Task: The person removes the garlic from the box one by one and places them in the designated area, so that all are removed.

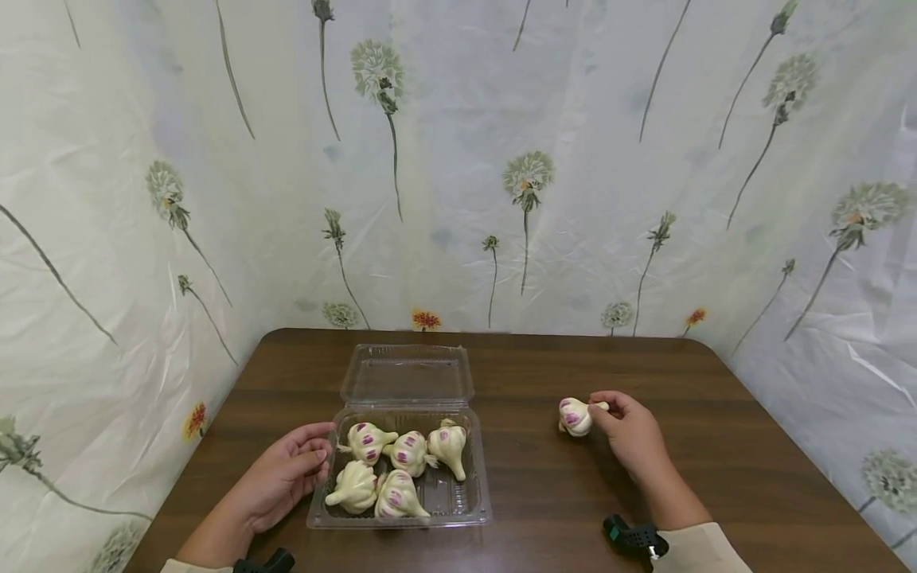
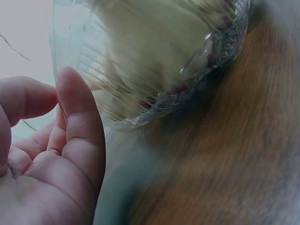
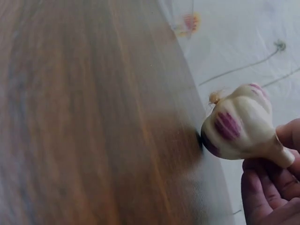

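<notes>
A garlic bulb [image 1: 575, 417] with purple patches is held by its stem in my right hand [image 1: 634, 434], on the right of the table. In the right wrist view the fingers and thumb pinch the stem of this bulb [image 3: 241, 124], its rounded root end pointing away from the hand. My left hand [image 1: 290, 469] pinches the left rim of a clear plastic clamshell container [image 1: 458, 521]. Several garlic bulbs [image 1: 410, 454] lie inside it. The left wrist view shows thumb and finger at the ribbed container wall [image 2: 89, 56], with pale bulbs blurred behind the plastic.
The container's hinged lid [image 1: 408, 374] lies folded back behind it. Dark wooden table [image 1: 530, 485] surface stretches between the container and the right hand. A white curtain [image 1: 458, 159] printed with dandelions hangs beyond the table's back edge and along both sides.
</notes>
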A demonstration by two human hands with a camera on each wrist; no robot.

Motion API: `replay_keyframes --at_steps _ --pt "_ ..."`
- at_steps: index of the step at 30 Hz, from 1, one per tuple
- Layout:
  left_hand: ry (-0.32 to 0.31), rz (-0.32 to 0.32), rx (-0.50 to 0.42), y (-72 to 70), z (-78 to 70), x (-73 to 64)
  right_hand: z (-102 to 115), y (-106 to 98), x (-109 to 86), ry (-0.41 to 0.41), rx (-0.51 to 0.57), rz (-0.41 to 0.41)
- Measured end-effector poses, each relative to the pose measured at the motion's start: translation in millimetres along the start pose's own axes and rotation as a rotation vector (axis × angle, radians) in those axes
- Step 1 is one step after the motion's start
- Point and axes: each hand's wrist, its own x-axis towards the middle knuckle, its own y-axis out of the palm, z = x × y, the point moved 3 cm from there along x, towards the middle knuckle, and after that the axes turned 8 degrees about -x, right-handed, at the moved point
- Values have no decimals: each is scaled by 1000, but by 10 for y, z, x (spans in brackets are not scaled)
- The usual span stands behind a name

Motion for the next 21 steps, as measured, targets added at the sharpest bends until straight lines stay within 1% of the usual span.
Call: replay_keyframes --at_steps 5,9,15,21 --pt "-3 -1 -6 -5 1 -2 -38 5 3 47 59 38" --pt "-5 -7 0 4 -10 -3 -60 2 5 72 77 57" --pt "-9 -13 6 20 -25 -8 -69 -12 -2 87 72 69" --pt "-15 -22 8 12 -12 -7 -51 -26 -20 82 57 76"
